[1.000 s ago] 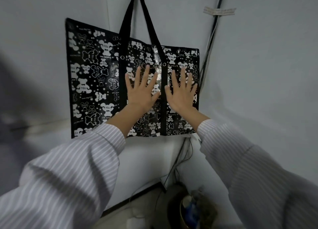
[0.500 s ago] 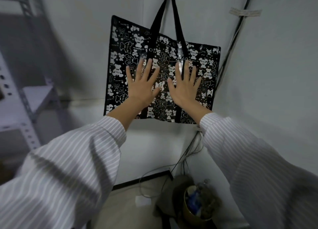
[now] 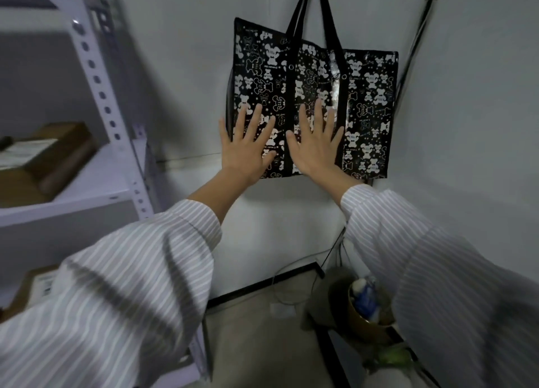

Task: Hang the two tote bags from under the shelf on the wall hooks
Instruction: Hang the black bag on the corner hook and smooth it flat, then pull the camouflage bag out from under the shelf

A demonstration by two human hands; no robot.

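A black tote bag printed with white bears hangs flat against the wall by its two black straps, which run up out of the top of the frame; the hook is not in view. My left hand lies open with spread fingers over the bag's lower left corner. My right hand is open too, spread over the bag's lower middle beside a strap. Neither hand grips anything. A second tote bag is not visible.
A white metal shelf unit stands at the left with a brown box on one shelf. Cables run down the wall corner at the right. A brown bin with rubbish sits on the floor below.
The view has swung left, bringing the shelf unit into sight. Both open hands have slid lower and leftward on the hanging bag.
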